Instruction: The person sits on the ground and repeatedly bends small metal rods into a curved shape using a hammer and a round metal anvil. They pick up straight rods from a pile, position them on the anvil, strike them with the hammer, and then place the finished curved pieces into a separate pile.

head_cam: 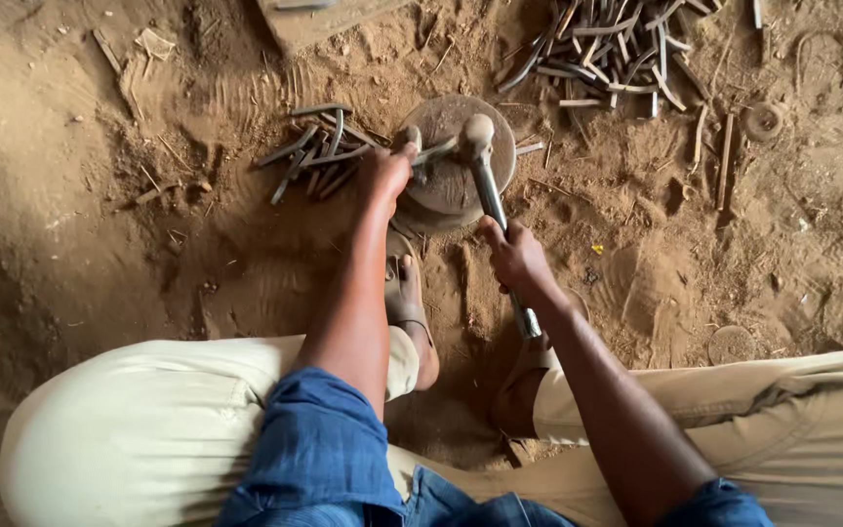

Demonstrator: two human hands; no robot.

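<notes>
Hammer (477,137) in right grip (516,256), (anvil (456,185) edge).

Round anvil block (453,185) is flanked left by a small rod pile (314,156), just beside it. A larger rod heap (617,49) lies beyond, right. Bare sand (109,234) far left and right offers open passage.

Soft daylight, left side shadowed, sharp focus, slight bending at edges.
</notes>
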